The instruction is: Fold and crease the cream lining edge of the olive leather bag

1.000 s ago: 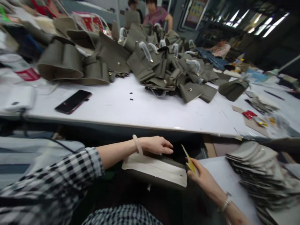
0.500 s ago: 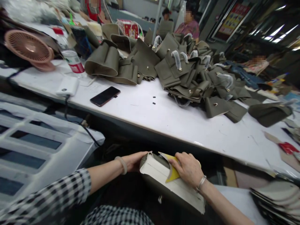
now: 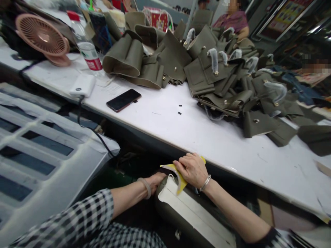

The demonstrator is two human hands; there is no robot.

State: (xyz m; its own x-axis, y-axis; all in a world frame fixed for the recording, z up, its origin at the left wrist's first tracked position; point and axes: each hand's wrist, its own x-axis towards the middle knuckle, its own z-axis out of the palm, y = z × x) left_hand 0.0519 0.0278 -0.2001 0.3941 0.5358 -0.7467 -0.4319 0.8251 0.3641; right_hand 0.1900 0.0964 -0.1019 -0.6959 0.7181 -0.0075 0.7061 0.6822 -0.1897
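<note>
A dark olive bag piece with a long whitish panel (image 3: 191, 210) lies below the table edge, over my lap. My right hand (image 3: 192, 168) is closed around a yellow tool (image 3: 181, 181) with a curved, crescent-shaped edge, held over the panel's upper left end. At that same end, my left hand (image 3: 156, 181) is against the olive side of the bag piece; its fingertips are hidden behind it.
The white table (image 3: 160, 120) bears a black phone (image 3: 124, 100), a white box with a cable (image 3: 82, 85), a bottle (image 3: 89, 53), a pink fan (image 3: 42, 36) and piled olive bag pieces (image 3: 219, 75). A person (image 3: 234, 20) is behind. A white slatted rack (image 3: 59, 137) stands left.
My right hand has moved up and left with the yellow tool, nearer the end of the panel. The view has shifted, so the table items appear farther right.
</note>
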